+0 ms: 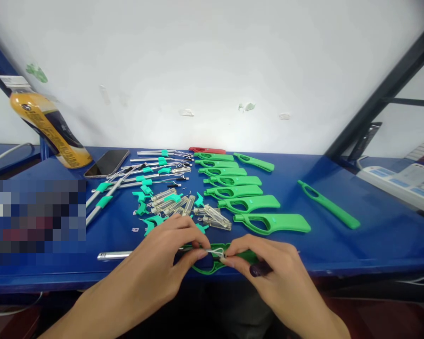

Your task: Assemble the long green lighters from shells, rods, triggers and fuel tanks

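Note:
My left hand [166, 256] is closed, thumb and index pinching white wires [217, 253] near a green lighter shell [208, 270] at the table's front edge. A silver metal tube [113, 255] sticks out to the left from beneath that hand. From the other side my right hand [272, 261] pinches the wires' looped end over the shell. A tool's dark handle [260, 269] rests across the right palm; its working end is hidden. Just beyond the hands lie clear fuel tanks [217, 217] and teal triggers [151, 223].
Several green shells [273, 223] form a column right of centre; another shell [328, 205] lies farther right. Wired metal tubes [151, 178] spread at left, by a phone [108, 163] and a drink bottle [51, 127]. A white wall [212, 70] stands behind.

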{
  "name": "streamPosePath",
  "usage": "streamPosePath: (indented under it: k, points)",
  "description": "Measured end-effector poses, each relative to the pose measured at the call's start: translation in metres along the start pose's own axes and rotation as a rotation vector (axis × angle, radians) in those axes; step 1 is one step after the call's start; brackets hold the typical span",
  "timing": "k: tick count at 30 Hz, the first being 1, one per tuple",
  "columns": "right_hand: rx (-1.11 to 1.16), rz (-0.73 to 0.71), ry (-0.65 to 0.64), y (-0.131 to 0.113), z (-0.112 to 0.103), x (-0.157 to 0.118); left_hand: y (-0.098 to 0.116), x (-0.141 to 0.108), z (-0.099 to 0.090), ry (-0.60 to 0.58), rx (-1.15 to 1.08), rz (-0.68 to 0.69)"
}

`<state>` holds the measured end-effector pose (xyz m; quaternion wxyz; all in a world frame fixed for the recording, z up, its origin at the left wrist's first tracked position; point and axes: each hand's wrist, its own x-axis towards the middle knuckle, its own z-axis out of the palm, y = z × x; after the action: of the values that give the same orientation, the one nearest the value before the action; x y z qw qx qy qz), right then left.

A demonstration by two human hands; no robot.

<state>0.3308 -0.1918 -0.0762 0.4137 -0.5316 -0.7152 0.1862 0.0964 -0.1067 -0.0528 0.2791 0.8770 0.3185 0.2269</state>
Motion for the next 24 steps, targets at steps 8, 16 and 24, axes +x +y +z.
streamPosePath:
  k: [8,16,24]
  points:
    - [0.007,-0.01,0.009,-0.002,0.0,0.002,0.0,0.006,-0.008,0.003,-0.1,-0.078]
    - [-0.002,0.011,-0.005,-0.001,0.0,0.0,-0.003,0.007,-0.001,0.177,0.094,0.03]
    - [-0.015,0.02,-0.009,-0.001,-0.001,0.001,0.002,-0.018,-0.016,0.256,0.242,0.132]
